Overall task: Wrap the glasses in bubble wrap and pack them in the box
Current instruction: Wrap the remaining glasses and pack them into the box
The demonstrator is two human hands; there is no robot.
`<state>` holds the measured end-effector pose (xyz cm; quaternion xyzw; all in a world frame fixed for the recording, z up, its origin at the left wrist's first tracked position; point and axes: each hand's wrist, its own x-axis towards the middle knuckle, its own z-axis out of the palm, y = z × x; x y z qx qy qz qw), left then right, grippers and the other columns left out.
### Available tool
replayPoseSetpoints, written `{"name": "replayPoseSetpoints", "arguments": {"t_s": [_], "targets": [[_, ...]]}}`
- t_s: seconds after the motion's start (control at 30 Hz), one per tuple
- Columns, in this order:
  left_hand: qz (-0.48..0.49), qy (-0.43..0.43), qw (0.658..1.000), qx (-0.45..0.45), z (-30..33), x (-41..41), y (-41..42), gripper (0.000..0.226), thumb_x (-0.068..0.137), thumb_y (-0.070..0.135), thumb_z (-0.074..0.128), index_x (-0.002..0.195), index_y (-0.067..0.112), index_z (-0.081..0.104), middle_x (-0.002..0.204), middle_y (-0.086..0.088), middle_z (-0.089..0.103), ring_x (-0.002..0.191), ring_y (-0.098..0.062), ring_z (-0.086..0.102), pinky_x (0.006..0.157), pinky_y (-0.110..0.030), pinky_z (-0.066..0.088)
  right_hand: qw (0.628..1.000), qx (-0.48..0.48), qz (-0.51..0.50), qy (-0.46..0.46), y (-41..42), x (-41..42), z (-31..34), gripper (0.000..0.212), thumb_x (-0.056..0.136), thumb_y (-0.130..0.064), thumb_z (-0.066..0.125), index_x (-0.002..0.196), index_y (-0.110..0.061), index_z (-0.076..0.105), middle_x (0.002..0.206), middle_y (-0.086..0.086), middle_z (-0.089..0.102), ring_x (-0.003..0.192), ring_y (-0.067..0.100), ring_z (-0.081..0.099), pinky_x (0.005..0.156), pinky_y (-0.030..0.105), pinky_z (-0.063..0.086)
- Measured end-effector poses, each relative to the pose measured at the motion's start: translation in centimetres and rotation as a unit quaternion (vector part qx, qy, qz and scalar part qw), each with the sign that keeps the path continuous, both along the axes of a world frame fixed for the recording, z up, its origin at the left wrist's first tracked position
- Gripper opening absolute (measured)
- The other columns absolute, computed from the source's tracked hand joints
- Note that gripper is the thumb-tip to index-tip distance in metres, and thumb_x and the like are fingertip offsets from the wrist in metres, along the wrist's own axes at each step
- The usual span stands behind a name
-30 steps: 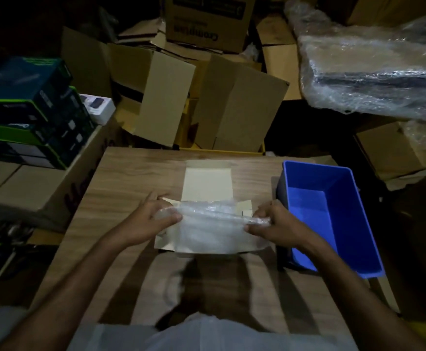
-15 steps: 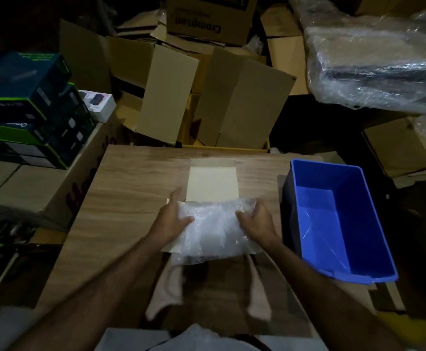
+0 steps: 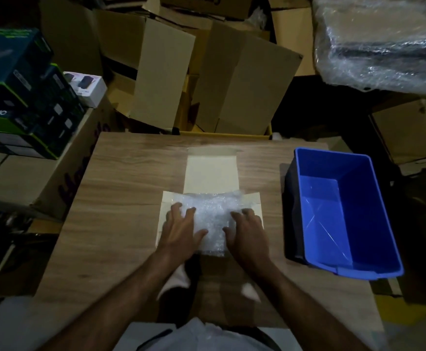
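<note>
A bundle of bubble wrap (image 3: 213, 216) lies in a small cream box (image 3: 212, 171) that sits open with its flaps spread on the wooden table (image 3: 131, 188). The glasses are hidden inside the wrap. My left hand (image 3: 181, 231) lies flat on the bundle's left side with fingers spread. My right hand (image 3: 245, 231) presses on the bundle's right side, fingers slightly bent. Both hands push the bundle down into the box.
A blue plastic bin (image 3: 346, 211) stands at the table's right edge. Brown cartons (image 3: 232, 79) pile up behind the table. Dark product boxes (image 3: 17, 97) are stacked on the left. A plastic-wrapped load (image 3: 384, 41) sits at the back right.
The hands went from holding the bundle by its ends above the box to pressing it down from above into the box. The view has tilted further over the table.
</note>
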<state>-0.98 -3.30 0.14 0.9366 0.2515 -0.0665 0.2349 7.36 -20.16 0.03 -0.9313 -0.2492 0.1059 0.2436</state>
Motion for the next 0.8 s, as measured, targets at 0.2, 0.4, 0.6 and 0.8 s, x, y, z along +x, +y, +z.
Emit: {"name": "replayPoseSetpoints", "arguments": {"t_s": [0.2,0.4,0.6,0.8], "targets": [[0.036,0.058,0.996,-0.054,-1.8,1.7,-1.8,0.098,0.093,0.036,0.067,0.161,0.023,-0.002,0.167,-0.015,-0.015,0.154,-0.036,0.004,0.12,-0.045,0.025,0.994,-0.063,0.065,0.053,1.9,0.1,-2.3,0.09,0.092,-0.031,0.068,0.16,-0.004,0.015,0.166,0.026,0.011,0.149,0.039,0.026,0.119,0.047,0.034],[0.086,0.074,0.981,-0.158,-3.4,4.1,-1.3,0.12,0.077,0.02,0.084,0.161,0.02,-0.002,0.166,-0.017,-0.006,0.153,-0.039,0.007,0.124,-0.048,0.018,0.984,-0.109,0.095,0.105,3.9,2.7,-2.9,0.127,0.074,-0.037,0.088,0.161,-0.01,0.0,0.166,0.025,0.005,0.152,0.038,0.021,0.121,0.045,0.031],[0.106,0.113,0.972,-0.177,-4.0,4.8,-0.6,0.124,0.069,0.012,0.087,0.161,0.026,0.006,0.166,-0.01,-0.005,0.152,-0.038,0.01,0.123,-0.048,0.021,0.963,-0.219,0.143,0.069,4.6,3.3,-1.0,0.126,0.077,-0.04,0.085,0.157,0.005,-0.002,0.159,0.036,0.015,0.147,0.045,0.023,0.12,0.046,0.024],[0.033,0.162,0.975,-0.147,-4.4,5.1,0.3,0.121,0.078,0.024,0.077,0.159,0.032,-0.013,0.167,-0.012,-0.015,0.156,-0.032,-0.007,0.126,-0.038,0.012,0.94,-0.272,0.197,0.061,5.3,3.9,-1.8,0.13,0.074,-0.041,0.086,0.155,0.01,-0.002,0.158,0.039,0.011,0.146,0.053,0.018,0.121,0.054,0.021]]}}
